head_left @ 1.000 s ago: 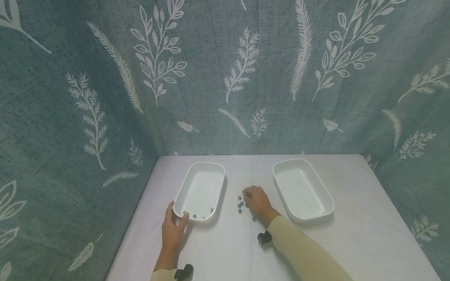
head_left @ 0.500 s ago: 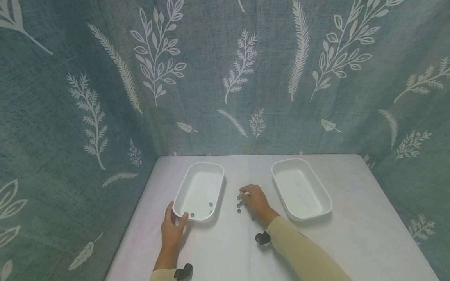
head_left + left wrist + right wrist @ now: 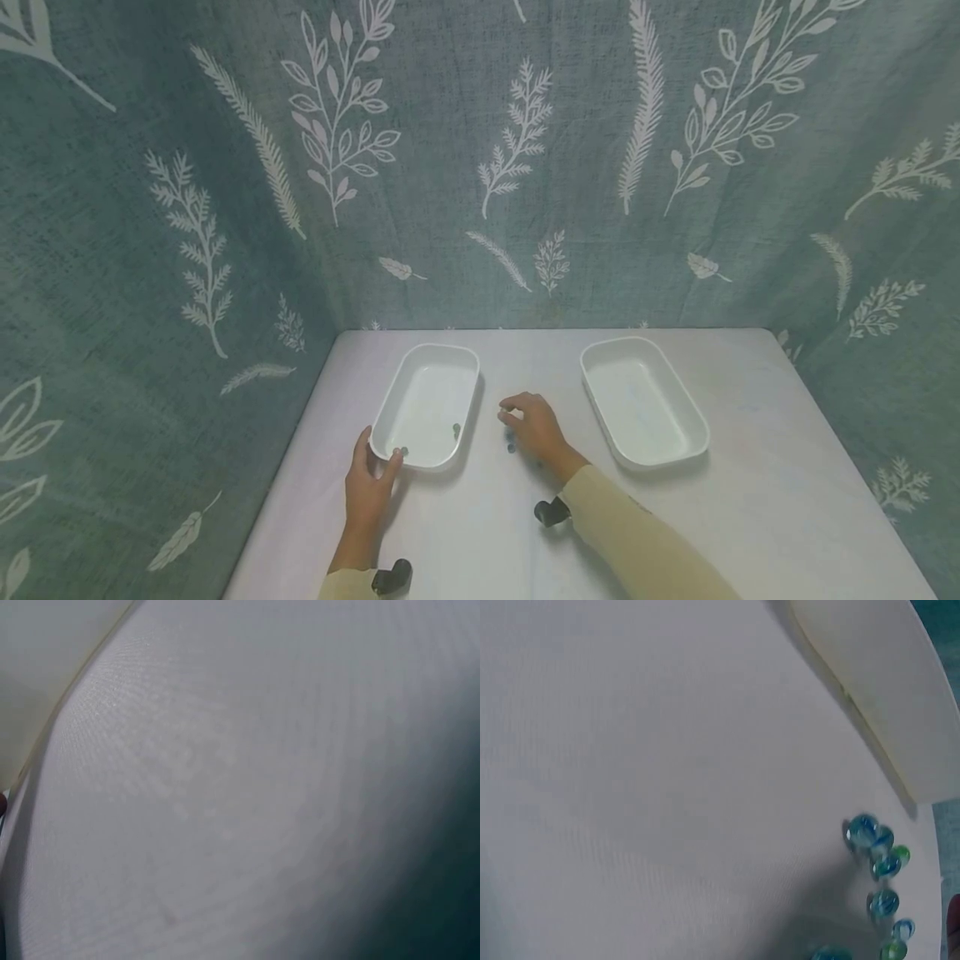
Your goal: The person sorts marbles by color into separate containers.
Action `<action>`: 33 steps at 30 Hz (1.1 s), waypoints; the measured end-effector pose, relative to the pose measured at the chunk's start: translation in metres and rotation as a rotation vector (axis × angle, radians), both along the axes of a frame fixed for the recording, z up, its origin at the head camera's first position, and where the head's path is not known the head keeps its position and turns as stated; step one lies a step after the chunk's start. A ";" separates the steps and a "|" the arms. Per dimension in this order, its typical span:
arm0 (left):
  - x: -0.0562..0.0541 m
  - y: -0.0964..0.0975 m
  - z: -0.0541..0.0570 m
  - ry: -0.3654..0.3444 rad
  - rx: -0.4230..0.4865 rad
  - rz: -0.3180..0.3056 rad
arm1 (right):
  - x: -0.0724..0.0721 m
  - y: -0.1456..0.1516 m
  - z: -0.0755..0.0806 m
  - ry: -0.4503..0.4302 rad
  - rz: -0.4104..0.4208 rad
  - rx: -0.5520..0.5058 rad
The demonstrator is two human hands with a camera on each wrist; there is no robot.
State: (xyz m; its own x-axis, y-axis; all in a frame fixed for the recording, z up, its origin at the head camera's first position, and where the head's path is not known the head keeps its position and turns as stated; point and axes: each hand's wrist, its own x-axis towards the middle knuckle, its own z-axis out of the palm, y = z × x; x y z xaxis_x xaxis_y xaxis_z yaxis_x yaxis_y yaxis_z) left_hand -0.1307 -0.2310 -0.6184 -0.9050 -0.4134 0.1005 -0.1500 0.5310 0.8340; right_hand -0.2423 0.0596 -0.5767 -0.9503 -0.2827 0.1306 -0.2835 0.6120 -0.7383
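Note:
My left hand (image 3: pixel 367 490) grips the near left corner of a white tray (image 3: pixel 429 354), thumb over the rim and fingers along its outer side. A few glass marbles (image 3: pixel 456 430) lie inside that tray, at its right wall and near the thumb. Between the two trays my right hand (image 3: pixel 537 427) is above the table, thumb and forefinger pinching a marble largely hidden by the fingertips. Below this hand several blue and green marbles (image 3: pixel 885 902) sit loose on the cloth, partly covered by it in the head view.
A second white tray (image 3: pixel 643 350) stands to the right of my right hand. White cloth covers the table (image 3: pixel 480 542). Patterned green-blue curtains (image 3: pixel 450 167) enclose its back and sides.
My right hand has shifted left from over the loose marbles toward the left tray. Marbles inside that tray have rolled to other spots. My left hand keeps its hold on the corner.

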 end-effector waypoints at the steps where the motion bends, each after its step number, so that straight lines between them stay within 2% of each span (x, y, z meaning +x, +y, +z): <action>1: -0.001 0.000 0.000 0.000 0.003 -0.002 | 0.000 -0.001 0.001 0.000 0.002 -0.004; 10: -0.003 0.000 -0.001 0.009 0.004 -0.003 | 0.002 -0.013 0.007 -0.078 -0.005 -0.029; 17: -0.002 -0.002 0.001 0.004 -0.005 0.003 | 0.002 -0.026 0.005 -0.037 0.026 -0.018; 23: -0.001 -0.001 0.002 0.004 -0.006 -0.003 | 0.006 -0.035 0.005 -0.067 -0.008 -0.029; 27: -0.001 -0.001 0.002 0.010 -0.009 0.000 | 0.009 -0.040 0.006 -0.062 0.000 -0.055; 33: -0.001 0.000 0.000 0.018 -0.012 0.001 | 0.014 -0.048 0.009 -0.102 0.011 -0.070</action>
State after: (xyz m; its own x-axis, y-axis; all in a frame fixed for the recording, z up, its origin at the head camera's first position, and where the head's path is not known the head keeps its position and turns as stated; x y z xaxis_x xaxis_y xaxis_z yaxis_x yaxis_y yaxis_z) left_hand -0.1317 -0.2313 -0.6183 -0.9026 -0.4130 0.1218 -0.1354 0.5406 0.8303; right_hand -0.2282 0.0115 -0.5681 -0.9566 -0.2865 0.0534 -0.2112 0.5553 -0.8044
